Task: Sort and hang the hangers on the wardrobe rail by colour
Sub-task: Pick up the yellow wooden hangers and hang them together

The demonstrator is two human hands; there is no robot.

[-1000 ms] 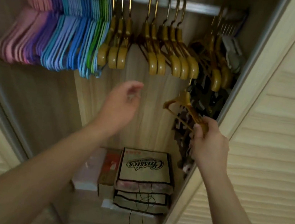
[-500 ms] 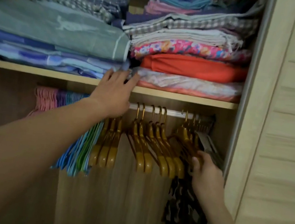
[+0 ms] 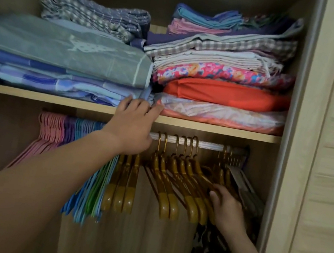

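Left hand: fingers straight, resting on shelf edge | Right hand: fingers curled on brown hangers | Rail: colour-grouped.

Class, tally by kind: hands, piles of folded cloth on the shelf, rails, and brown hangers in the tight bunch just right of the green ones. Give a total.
Hands: 2, left hand and right hand
Cloth piles: 2, left pile and right pile
Rails: 1, the rail
Bunch: 3 brown hangers
Total: 8
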